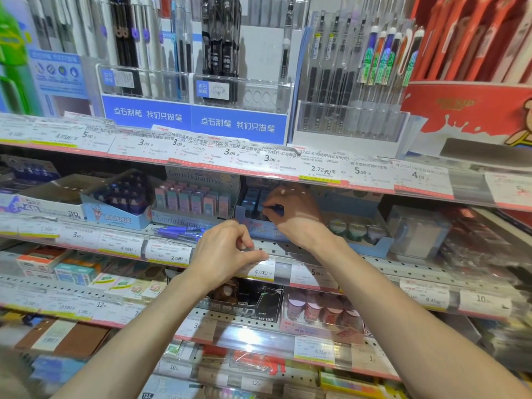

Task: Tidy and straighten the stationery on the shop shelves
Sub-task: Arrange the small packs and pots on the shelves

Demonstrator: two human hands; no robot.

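Note:
On the second shelf stands a blue display box (pixel 241 212) filled with small dark blue items (pixel 252 197). My right hand (pixel 293 210) reaches into this box, its fingertips pinched on one small dark blue item (pixel 275 210) at the box's front. My left hand (pixel 226 250) is lower and to the left, at the shelf's front edge. Its thumb and fingers are closed on the clear plastic price rail (pixel 283 269) there. Both forearms stretch up from the bottom of the view.
Left of the blue box are a pastel eraser box (pixel 193 200) and loose blue pens (pixel 178 233) lying on the shelf. Round items in a blue tray (pixel 357 230) sit to the right. Pen racks (pixel 239 82) fill the top shelf, and packed shelves (pixel 322 309) lie below.

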